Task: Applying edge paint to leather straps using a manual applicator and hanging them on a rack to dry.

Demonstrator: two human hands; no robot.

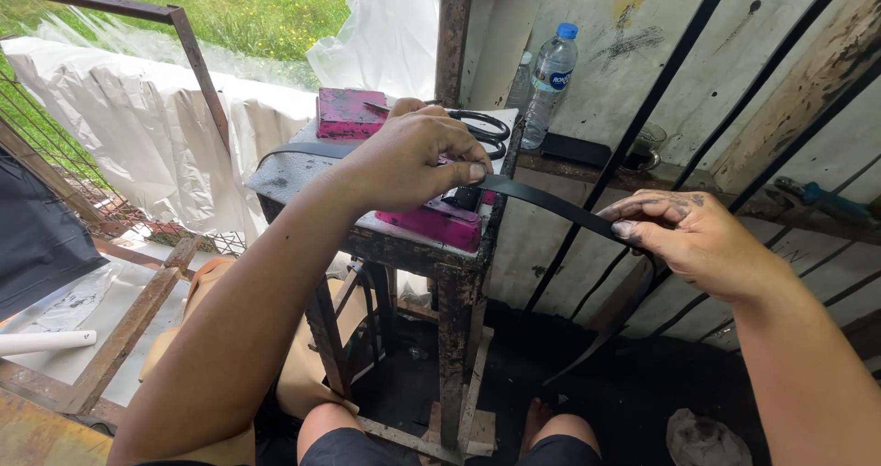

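Note:
A long black strap [551,206] runs across a small rusty metal stand [450,255] and off to the right, then hangs down toward the floor. My left hand [413,154] presses the strap down on the stand top, thumb and fingers closed over it. My right hand [697,241] pinches the same strap further right, past the stand's edge. Under my left hand sits a pink block-shaped tool [440,223]. Black-handled scissors [482,125] lie just behind my left hand.
A second pink box [349,113] rests at the stand's back left. A plastic water bottle [551,81] and a dark flat object [574,149] stand on a ledge against the dirty wall. White sheeting [138,127] hangs at left. My knees are below.

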